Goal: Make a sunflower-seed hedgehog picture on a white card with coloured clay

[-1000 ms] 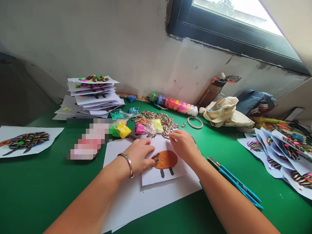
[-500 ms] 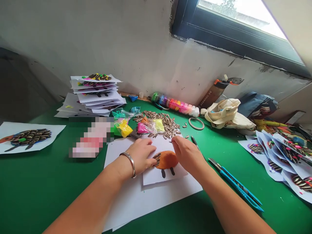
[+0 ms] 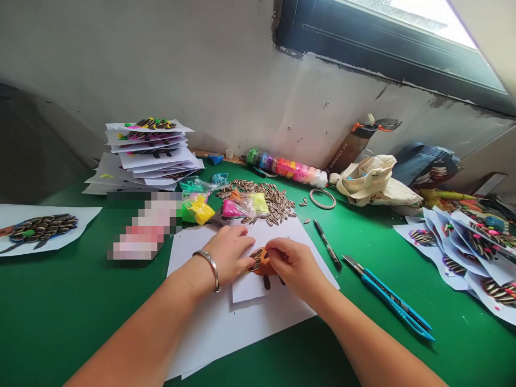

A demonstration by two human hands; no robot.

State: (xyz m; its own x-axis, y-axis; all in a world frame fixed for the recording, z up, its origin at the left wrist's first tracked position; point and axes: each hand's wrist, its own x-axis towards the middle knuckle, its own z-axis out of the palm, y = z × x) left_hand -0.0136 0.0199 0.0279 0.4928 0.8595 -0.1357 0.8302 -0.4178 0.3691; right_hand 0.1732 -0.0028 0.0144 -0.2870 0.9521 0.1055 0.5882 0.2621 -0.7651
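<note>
A small white sheet bears an orange clay shape with dark legs below it. Several striped sunflower seeds are pressed into the left part of the orange clay. My left hand, a silver bangle at the wrist, lies with fingers spread on the paper, thumb beside those seeds. Over the right part of the clay, my right hand is closed in a pinch on a sunflower seed, mostly hidden by the fingers. A loose pile of sunflower seeds lies just beyond the hands.
Bags of coloured clay lie against the pile. A black pen and a blue utility knife, blade exposed, rest at the right. Behind are a tape roll and a bottle. Finished sheets are stacked left.
My right hand has moved left and down from the sheet's upper right onto the orange clay, bringing the seed along. My left hand stays in place on the paper. The view has shifted slightly.
</note>
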